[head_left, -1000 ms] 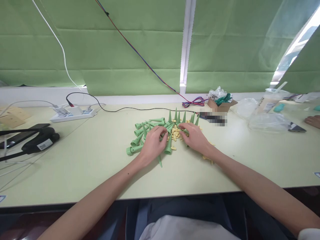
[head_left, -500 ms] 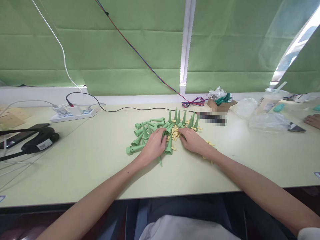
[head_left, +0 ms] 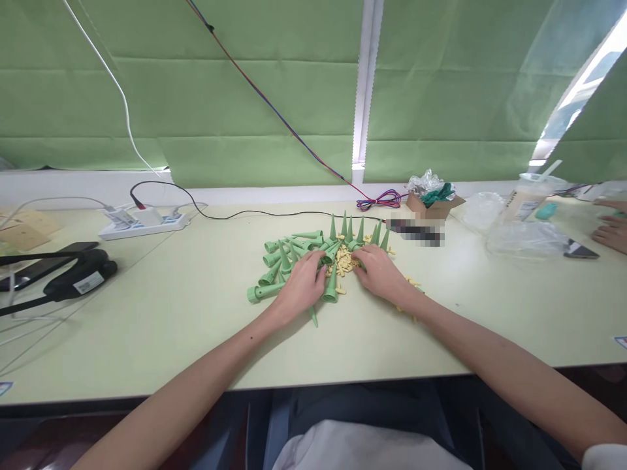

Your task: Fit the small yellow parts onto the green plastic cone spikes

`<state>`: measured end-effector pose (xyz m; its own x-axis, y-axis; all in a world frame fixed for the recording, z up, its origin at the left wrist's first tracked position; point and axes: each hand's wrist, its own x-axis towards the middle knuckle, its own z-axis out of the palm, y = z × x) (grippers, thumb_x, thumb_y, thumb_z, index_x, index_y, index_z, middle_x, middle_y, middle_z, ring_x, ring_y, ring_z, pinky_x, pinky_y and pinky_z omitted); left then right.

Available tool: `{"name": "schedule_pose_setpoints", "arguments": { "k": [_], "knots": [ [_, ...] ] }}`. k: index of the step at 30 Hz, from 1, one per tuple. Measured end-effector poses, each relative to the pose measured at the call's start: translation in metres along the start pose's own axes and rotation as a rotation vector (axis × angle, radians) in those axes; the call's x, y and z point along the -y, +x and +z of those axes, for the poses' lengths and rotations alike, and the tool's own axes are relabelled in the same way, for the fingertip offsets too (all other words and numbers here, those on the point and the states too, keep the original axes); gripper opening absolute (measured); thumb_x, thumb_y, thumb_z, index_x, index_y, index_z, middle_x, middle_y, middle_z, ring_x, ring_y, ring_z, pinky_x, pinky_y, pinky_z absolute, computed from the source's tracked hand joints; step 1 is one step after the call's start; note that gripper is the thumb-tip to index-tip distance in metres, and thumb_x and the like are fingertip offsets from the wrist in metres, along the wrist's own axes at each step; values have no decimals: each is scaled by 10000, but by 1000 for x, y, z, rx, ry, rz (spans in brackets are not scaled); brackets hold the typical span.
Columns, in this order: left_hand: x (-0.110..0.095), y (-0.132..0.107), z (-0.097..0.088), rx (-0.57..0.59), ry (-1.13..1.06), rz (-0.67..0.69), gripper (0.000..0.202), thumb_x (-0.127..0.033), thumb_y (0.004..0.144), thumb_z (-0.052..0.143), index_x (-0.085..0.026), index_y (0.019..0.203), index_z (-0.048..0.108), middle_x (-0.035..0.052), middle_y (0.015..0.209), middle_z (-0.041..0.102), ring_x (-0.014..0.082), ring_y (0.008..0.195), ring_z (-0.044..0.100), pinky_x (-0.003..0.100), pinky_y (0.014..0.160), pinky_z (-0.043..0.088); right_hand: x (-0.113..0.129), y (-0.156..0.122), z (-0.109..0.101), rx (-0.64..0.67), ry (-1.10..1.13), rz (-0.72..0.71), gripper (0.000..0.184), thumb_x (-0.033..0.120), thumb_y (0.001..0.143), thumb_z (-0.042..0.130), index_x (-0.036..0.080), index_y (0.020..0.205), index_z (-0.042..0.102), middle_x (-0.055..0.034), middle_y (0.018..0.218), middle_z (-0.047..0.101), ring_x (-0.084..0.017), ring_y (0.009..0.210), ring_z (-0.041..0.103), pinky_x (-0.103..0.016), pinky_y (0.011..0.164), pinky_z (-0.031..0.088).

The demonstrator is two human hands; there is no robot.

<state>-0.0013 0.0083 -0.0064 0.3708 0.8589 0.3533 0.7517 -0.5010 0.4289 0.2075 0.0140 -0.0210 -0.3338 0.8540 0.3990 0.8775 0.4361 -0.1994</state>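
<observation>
My left hand (head_left: pixel 306 282) is closed around a green plastic spike (head_left: pixel 313 317), whose narrow tip sticks out below the palm. More green spikes (head_left: pixel 267 291) lie heaped to its left, and several stand point-up along the far side. Beside the fingers sits a pile of small yellow plastic pieces (head_left: pixel 345 262). My right hand (head_left: pixel 376 271) is at the right edge of that pile with its fingers curled together; a bit of green shows by the fingertips, but what they hold is hidden. More yellow pieces lie partly under the right wrist.
A power strip (head_left: pixel 144 224), a phone and a black strapped device (head_left: pixel 81 277) are at the left. Toward the back right are a small cardboard box (head_left: pixel 434 207), coiled wires (head_left: pixel 382 200) and a drink cup (head_left: pixel 524 199). Another person's hand (head_left: pixel 612 232) rests at the far right.
My right hand has shifted slightly away from me, with its fingers curled more. My left hand stays in place. The other person's hand at the far right has moved a little.
</observation>
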Motion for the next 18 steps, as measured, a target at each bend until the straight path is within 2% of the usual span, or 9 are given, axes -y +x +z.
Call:
{"name": "schedule_pose_setpoints", "arguments": {
  "k": [6, 18],
  "knots": [
    [0, 0, 0, -2, 8, 4, 371, -246, 981, 425, -131, 1309, 554, 134, 1315, 623, 290, 1236, 575, 450, 1038, 477, 0, -1, 0, -1, -40, -2, 157, 67, 863, 532, 138, 943, 646, -113, 903, 638, -272, 931, 532, -366, 843, 406],
    [-1, 0, -1, 19, 7, -21, 370, -246, 977, 439, -137, 1313, 550, 122, 1319, 622, 278, 1238, 569, 436, 1048, 471, -4, 0, 4, 5, -28, 3, 182, 37, 848, 541, 139, 968, 632, -108, 933, 632, -264, 947, 521, -356, 860, 392]
  ]
}}
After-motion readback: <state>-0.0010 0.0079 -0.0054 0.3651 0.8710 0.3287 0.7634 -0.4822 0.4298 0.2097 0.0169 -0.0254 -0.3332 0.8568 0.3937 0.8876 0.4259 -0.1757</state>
